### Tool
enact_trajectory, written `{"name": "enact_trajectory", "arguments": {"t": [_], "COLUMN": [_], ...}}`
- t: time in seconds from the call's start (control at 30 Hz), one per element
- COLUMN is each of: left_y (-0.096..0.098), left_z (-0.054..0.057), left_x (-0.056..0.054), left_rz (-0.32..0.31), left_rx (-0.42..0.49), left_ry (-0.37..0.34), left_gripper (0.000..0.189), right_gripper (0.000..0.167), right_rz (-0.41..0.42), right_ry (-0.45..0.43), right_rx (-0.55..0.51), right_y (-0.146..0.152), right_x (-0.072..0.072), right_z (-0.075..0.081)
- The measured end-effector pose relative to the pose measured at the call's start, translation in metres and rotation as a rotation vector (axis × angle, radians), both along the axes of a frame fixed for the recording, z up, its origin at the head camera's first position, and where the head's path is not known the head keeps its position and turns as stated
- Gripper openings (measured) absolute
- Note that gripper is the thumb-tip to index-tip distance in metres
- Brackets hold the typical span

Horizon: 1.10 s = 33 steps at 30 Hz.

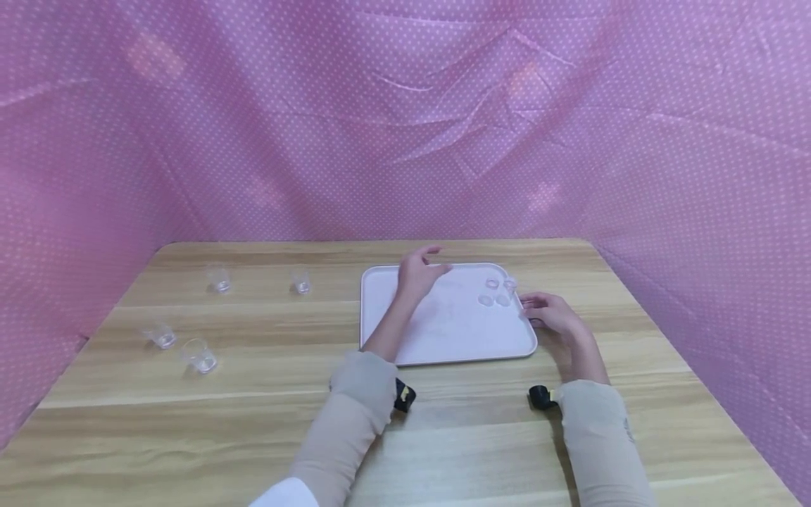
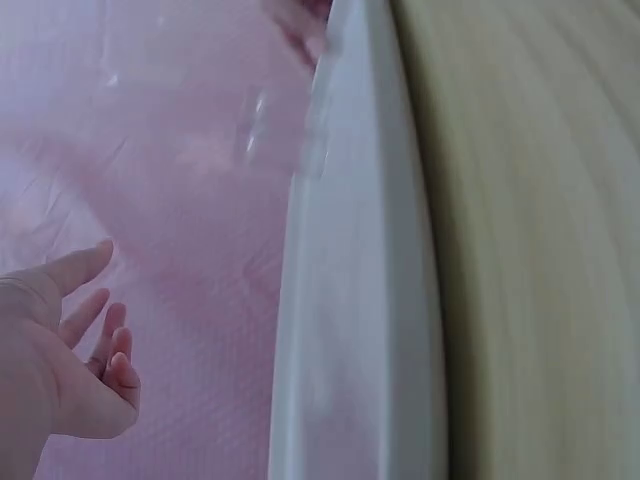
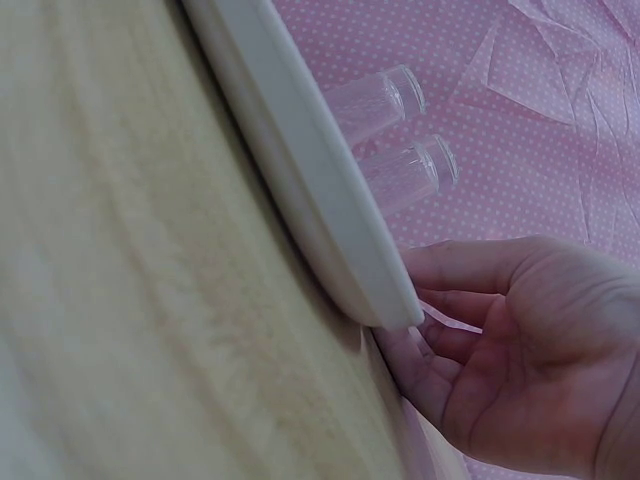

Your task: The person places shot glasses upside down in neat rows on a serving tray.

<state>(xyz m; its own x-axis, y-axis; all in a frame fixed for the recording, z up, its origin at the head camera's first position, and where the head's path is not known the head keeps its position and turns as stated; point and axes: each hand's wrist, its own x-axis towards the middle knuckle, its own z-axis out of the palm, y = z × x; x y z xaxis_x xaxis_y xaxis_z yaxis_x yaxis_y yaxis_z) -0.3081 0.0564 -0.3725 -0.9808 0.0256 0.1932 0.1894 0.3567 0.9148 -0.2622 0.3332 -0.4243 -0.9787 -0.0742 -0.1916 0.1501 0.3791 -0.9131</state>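
A white tray [image 1: 443, 331] with a low raised rim lies on the wooden table. Several small clear cups [image 1: 503, 300] are grouped at its right end. In the right wrist view, two of these cups [image 3: 405, 170] show beyond the rim. My right hand [image 1: 552, 313] is at the tray's right edge, its fingers [image 3: 455, 268] bent around the rim. Over the tray's left part is my left hand [image 1: 418, 274], thumb and fingers apart, holding nothing. Its fingers [image 2: 85, 265] stand away from the tray rim in the left wrist view.
On the left of the table stand several more clear cups [image 1: 204, 360], spaced apart. A pink dotted cloth [image 1: 405, 141] hangs behind the table and along both sides. Each wrist carries a small black camera [image 1: 541, 398].
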Motion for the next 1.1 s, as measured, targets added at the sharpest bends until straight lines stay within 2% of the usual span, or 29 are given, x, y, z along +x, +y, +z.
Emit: {"name": "enact_trajectory", "arguments": {"t": [0.33, 0.7, 0.9, 1.1], "left_y": [-0.083, -0.179, -0.215, -0.229], "left_z": [0.002, -0.005, -0.016, -0.028], "left_x": [0.006, 0.011, 0.012, 0.008], "left_rz": [0.129, 0.316, 0.333, 0.297], "left_rx": [0.126, 0.132, 0.130, 0.149], "left_ry": [-0.015, -0.028, -0.048, -0.077], "left_gripper": [0.044, 0.051, 0.059, 0.061], "right_gripper": [0.046, 0.045, 0.045, 0.045], "right_rz": [0.008, 0.018, 0.003, 0.005], "right_ry": [0.004, 0.016, 0.012, 0.017], "right_rx": [-0.001, -0.049, -0.042, -0.055], "right_y": [0.002, -0.002, -0.001, -0.001], "right_x": [0.000, 0.000, -0.002, 0.000], "right_z": [-0.003, -0.007, -0.007, -0.005]}}
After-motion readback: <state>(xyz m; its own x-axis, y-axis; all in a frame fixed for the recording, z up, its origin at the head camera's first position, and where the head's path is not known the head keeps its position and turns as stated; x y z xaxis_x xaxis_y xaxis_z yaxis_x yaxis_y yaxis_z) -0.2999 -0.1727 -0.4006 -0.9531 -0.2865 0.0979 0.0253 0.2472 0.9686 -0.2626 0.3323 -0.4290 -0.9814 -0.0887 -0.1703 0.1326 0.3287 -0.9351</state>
